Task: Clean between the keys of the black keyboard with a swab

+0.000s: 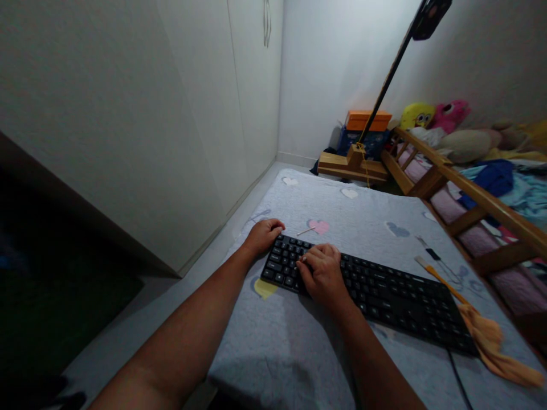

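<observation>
A black keyboard lies at a slant across the cloth-covered table. My left hand is at its far left corner, fingers curled together against the edge. Over the left-hand keys is my right hand, its fingers pinched around a cotton swab; only a small white tip shows, close to the keys. A second cotton swab rests on the cloth just beyond the keyboard. Past the keyboard's right part lie a flat brush with an orange handle and a slim tool with a black grip.
An orange cloth lies by the keyboard's right end, near its cable. A white wardrobe stands left. On the right is a wooden bed rail. A pole on a wooden base stands behind the table.
</observation>
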`<state>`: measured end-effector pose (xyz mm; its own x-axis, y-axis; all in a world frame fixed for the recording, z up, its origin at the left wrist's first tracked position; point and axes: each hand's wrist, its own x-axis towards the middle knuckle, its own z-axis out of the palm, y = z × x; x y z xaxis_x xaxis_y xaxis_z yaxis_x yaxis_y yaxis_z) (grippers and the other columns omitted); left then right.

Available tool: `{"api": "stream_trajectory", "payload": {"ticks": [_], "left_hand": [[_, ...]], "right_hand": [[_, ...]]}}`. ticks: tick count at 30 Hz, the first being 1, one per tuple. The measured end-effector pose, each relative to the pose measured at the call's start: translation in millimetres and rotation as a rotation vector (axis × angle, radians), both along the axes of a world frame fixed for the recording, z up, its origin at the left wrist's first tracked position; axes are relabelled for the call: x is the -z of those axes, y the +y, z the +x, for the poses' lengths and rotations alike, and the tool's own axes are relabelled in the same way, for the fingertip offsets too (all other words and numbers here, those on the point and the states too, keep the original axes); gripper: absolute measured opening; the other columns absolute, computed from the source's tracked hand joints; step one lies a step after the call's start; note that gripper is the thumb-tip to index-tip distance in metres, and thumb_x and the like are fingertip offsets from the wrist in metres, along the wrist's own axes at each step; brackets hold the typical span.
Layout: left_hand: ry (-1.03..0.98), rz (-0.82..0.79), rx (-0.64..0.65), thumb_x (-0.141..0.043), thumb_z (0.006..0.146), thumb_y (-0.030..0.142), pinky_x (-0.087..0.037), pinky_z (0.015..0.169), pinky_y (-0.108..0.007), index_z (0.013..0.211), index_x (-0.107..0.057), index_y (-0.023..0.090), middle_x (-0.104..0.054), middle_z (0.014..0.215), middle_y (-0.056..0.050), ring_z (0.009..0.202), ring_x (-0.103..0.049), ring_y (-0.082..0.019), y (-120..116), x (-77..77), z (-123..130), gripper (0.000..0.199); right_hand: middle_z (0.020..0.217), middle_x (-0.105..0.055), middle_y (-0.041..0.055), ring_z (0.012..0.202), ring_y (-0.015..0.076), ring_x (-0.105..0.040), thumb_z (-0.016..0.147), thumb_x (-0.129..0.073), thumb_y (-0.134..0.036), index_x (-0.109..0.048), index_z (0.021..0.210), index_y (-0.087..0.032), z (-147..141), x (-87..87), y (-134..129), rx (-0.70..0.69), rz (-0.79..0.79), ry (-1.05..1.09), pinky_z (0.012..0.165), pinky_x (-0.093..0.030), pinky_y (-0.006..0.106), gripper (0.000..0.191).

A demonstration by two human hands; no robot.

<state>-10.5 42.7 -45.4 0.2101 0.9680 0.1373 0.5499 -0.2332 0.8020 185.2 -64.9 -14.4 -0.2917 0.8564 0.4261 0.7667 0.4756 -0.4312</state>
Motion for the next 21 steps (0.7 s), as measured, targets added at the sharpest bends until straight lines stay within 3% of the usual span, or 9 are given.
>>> {"api": "stream_trajectory", "payload": {"ticks": [10,21], "left_hand": [[0.009,0.003,-0.001,-0.05,0.081,0.027,-0.047,0.074,-0.03,0.088,-0.072,0.015,-0.072,0.082,-0.005,0.079,-0.065,-0.02,-0.4,-0.9,-0.7,0.026],[-0.006,0.003,0.003,-0.05,0.08,0.028,-0.047,0.072,-0.03,0.087,-0.071,0.016,-0.071,0.08,-0.004,0.077,-0.064,-0.02,0.3,1.8,-0.7,0.025]], "right_hand": [[0.082,-0.071,0.0,0.094,0.0208,-0.055,0.09,-0.064,-0.018,-0.068,0.077,-0.021,-4.1,0.0,0.2,-0.059,-0.065,0.107,0.098,-0.028,0.043,0.014],[0.08,-0.071,0.0013,0.094,0.0214,-0.055,0.09,-0.061,-0.016,-0.066,0.074,-0.021,-0.4,-1.3,-0.1,-0.059,-0.058,0.082,0.096,-0.03,0.043,0.018]]}}
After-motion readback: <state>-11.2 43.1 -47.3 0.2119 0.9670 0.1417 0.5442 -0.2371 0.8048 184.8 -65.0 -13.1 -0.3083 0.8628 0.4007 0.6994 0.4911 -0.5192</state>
